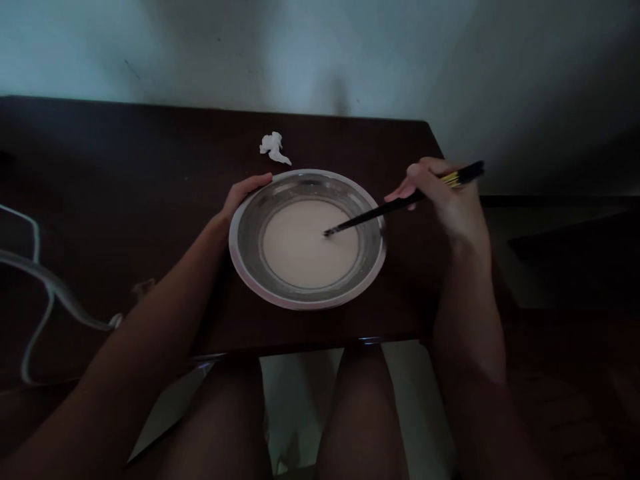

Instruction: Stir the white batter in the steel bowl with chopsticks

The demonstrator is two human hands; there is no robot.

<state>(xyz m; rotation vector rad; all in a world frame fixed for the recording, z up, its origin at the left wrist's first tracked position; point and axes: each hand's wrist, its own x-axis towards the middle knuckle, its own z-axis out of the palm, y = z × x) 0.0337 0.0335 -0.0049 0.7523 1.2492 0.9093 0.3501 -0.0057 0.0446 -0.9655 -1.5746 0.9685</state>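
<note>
A wide metal bowl [249,273] rests on the dark table and holds a pale, milky liquid [300,250]. My left hand [243,193] grips the bowl at its left rim, one finger lying along the edge and the others hidden behind the side. In my right hand [445,190] is a pair of black chopsticks [373,215] with gold bands near the thick end. They slant down to the left over the bowl's right rim, and their tips dip into the liquid near its middle.
Behind the bowl lies a crumpled white tissue [274,147] on the dark table [120,160]. White cables [55,283] run across the left side. A pale wall [320,53] stands at the table's far edge. My legs are below the near edge.
</note>
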